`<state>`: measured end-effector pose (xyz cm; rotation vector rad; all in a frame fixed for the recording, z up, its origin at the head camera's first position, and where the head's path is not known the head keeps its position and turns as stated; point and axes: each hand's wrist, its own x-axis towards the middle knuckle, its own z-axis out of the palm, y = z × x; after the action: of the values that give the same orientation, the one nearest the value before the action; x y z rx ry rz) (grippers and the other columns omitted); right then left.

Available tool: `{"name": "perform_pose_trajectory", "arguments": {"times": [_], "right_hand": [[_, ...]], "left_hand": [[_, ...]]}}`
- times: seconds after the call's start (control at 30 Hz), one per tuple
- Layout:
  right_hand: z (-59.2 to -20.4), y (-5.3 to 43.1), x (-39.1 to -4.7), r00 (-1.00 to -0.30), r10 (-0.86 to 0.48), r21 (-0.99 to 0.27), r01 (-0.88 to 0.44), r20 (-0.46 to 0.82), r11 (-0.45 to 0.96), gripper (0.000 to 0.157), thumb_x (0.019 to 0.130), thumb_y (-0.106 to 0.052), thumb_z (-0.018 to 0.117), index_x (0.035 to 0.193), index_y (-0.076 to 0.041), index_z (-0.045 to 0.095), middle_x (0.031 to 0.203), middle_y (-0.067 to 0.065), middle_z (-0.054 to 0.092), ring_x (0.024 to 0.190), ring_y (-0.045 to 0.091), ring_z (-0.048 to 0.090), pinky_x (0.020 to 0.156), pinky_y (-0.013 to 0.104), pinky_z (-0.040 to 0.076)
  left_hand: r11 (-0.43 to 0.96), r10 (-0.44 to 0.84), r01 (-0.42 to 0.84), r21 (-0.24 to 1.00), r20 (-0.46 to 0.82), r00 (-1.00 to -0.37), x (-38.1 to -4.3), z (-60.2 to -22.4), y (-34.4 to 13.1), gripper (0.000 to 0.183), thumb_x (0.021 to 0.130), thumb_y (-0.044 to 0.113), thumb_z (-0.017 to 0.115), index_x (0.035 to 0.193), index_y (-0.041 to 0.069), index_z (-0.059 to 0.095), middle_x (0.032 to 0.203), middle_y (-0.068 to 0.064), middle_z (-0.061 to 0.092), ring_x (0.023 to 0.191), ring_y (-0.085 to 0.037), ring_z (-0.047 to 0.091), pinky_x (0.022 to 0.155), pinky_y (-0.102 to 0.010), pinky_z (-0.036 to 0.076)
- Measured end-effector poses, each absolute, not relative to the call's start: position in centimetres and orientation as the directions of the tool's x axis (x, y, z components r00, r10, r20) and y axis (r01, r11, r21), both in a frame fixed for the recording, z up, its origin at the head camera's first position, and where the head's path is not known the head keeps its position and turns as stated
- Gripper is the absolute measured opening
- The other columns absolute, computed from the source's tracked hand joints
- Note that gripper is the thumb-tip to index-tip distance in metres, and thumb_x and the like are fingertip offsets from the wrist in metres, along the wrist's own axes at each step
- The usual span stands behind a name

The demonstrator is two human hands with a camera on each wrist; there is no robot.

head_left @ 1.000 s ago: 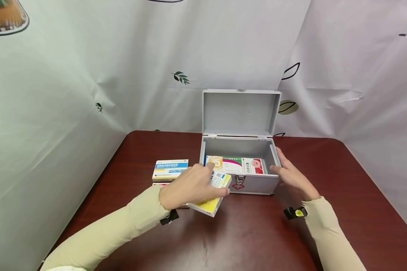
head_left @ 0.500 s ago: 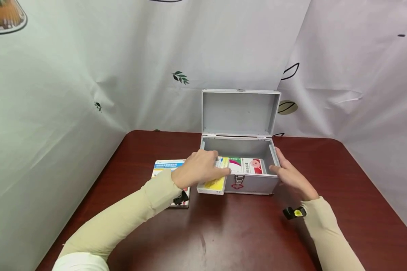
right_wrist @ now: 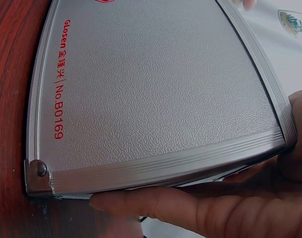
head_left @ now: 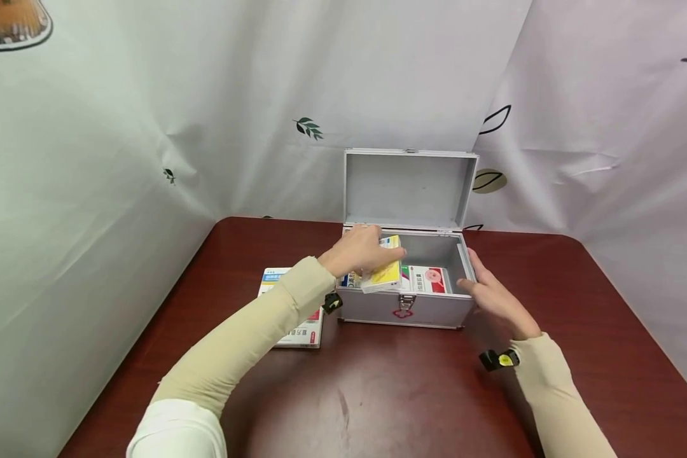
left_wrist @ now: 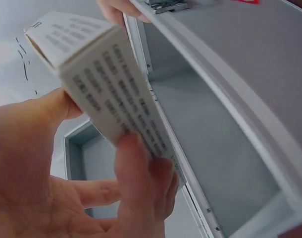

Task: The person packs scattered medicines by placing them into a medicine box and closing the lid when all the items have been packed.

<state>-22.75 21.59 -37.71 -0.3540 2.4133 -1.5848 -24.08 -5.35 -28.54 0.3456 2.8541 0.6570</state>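
In the head view my left hand point(head_left: 359, 249) pinches a yellow-and-white medicine box point(head_left: 386, 270) between thumb and fingers. The box is tilted, over the left part of an open silver first-aid case point(head_left: 378, 308). Its printed narrow side faces the left wrist view, where the thumb and fingers of my left hand point(left_wrist: 47, 168) hold it from opposite sides. My right hand point(head_left: 495, 299) grips the case's right wall, thumb over the rim and fingers along the outside. A red-and-white medicine box point(head_left: 429, 280) lies inside the case, with other boxes partly hidden to its left.
The case's lid point(head_left: 409, 191) stands raised at the back. Left of the case, a blue-and-white medicine box point(head_left: 271, 278) and a white-and-red medicine box point(head_left: 306, 334) lie on the dark red table point(head_left: 406, 388), partly covered by my left sleeve. A fabric backdrop hangs behind.
My left hand has carried the yellow-and-white medicine box from in front of the case, up and right, to above its opening. My right hand has stayed on the case's right wall.
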Motion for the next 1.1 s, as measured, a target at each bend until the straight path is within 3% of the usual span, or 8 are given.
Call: {"name": "perform_pose_trajectory", "arguments": {"times": [0.1, 0.23, 0.4, 0.53, 0.67, 0.83, 0.93, 1.1], "right_hand": [[-37.6, 21.6, -22.9, -0.943, -0.328, -0.924, -0.081, -0.050, 0.374, 0.072, 0.093, -0.004, 0.039, 0.148, -0.023, -0.003, 0.149, 0.020, 0.006, 0.124, 0.047, 0.023, 0.072, 0.052, 0.048], [-37.5, 21.6, -23.0, -0.946, -0.321, -0.932, -0.071, -0.051, 0.357, 0.072, 0.093, -0.004, 0.039, 0.148, -0.025, -0.003, 0.149, 0.020, 0.006, 0.122, 0.048, 0.026, 0.065, 0.048, 0.050], [-37.6, 21.7, -22.9, -0.945, -0.320, -0.935, -0.052, -0.068, 0.351, 0.073, 0.093, -0.003, 0.039, 0.148, -0.023, -0.005, 0.150, 0.019, 0.003, 0.126, 0.047, 0.020, 0.072, 0.051, 0.048], [-37.7, 21.6, -22.9, -0.947, -0.317, -0.925, -0.065, -0.062, 0.374, 0.073, 0.092, -0.004, 0.040, 0.148, -0.021, -0.006, 0.150, 0.019, 0.003, 0.127, 0.046, 0.020, 0.077, 0.054, 0.046], [-37.8, 21.6, -23.0, -0.949, -0.314, -0.907, -0.101, -0.037, 0.409, 0.073, 0.093, -0.005, 0.040, 0.148, -0.019, -0.005, 0.150, 0.018, 0.005, 0.128, 0.043, 0.019, 0.086, 0.059, 0.039], [-38.0, 21.5, -23.0, -0.948, -0.314, -0.914, -0.079, -0.055, 0.397, 0.074, 0.093, -0.005, 0.041, 0.147, -0.019, -0.008, 0.151, 0.017, 0.001, 0.131, 0.041, 0.014, 0.092, 0.064, 0.031], [-38.1, 21.5, -22.8, -0.947, -0.313, -0.925, -0.055, -0.071, 0.376, 0.075, 0.093, -0.004, 0.041, 0.147, -0.021, -0.007, 0.151, 0.018, 0.001, 0.130, 0.043, 0.014, 0.088, 0.064, 0.035], [-38.0, 21.7, -22.5, -0.947, -0.309, -0.939, -0.021, -0.091, 0.343, 0.074, 0.093, -0.006, 0.041, 0.147, -0.028, -0.005, 0.150, 0.017, 0.002, 0.128, 0.046, 0.018, 0.075, 0.059, 0.045]], "left_hand": [[0.869, 0.279, 0.193, 0.455, -0.129, -0.952, -24.7, -28.4, -4.8, 0.046, 0.080, 0.055, 0.058, 0.087, 0.010, 0.053, 0.057, -0.001, 0.050, 0.042, -0.011, 0.047, 0.038, -0.021, 0.033], [0.881, 0.280, 0.194, 0.432, -0.146, -0.949, -25.6, -28.3, -4.2, 0.046, 0.081, 0.053, 0.057, 0.065, 0.010, 0.056, 0.046, 0.002, 0.046, 0.038, -0.011, 0.044, 0.038, -0.022, 0.029], [0.904, 0.235, 0.112, 0.412, -0.260, -0.937, -26.7, -28.9, -4.0, 0.048, 0.081, 0.051, 0.059, 0.053, 0.013, 0.049, 0.045, 0.002, 0.037, 0.039, -0.012, 0.039, 0.039, -0.023, 0.029], [0.935, 0.204, 0.095, 0.342, -0.300, -0.932, -27.4, -29.4, -4.2, 0.043, 0.080, 0.051, 0.061, 0.085, 0.008, 0.059, 0.079, -0.004, 0.054, 0.065, -0.015, 0.049, 0.052, -0.026, 0.043], [0.958, 0.175, 0.078, 0.276, -0.344, -0.922, -28.4, -29.6, -4.3, 0.062, 0.079, 0.052, 0.062, 0.122, 0.007, 0.052, 0.118, -0.010, 0.055, 0.095, -0.021, 0.054, 0.073, -0.033, 0.049], [0.962, 0.153, 0.036, 0.270, -0.425, -0.892, -29.6, -29.9, -4.3, 0.062, 0.079, 0.050, 0.064, 0.122, 0.007, 0.051, 0.112, -0.009, 0.056, 0.087, -0.020, 0.058, 0.066, -0.030, 0.051], [0.962, 0.168, 0.048, 0.268, -0.446, -0.879, -29.9, -30.0, -4.1, 0.068, 0.077, 0.049, 0.067, 0.127, 0.008, 0.047, 0.114, -0.008, 0.055, 0.084, -0.019, 0.060, 0.061, -0.027, 0.051], [0.976, 0.156, 0.073, 0.204, -0.428, -0.890, -29.8, -30.4, -3.5, 0.072, 0.074, 0.050, 0.069, 0.131, 0.012, 0.045, 0.117, -0.006, 0.055, 0.091, -0.018, 0.058, 0.068, -0.029, 0.049]]}}
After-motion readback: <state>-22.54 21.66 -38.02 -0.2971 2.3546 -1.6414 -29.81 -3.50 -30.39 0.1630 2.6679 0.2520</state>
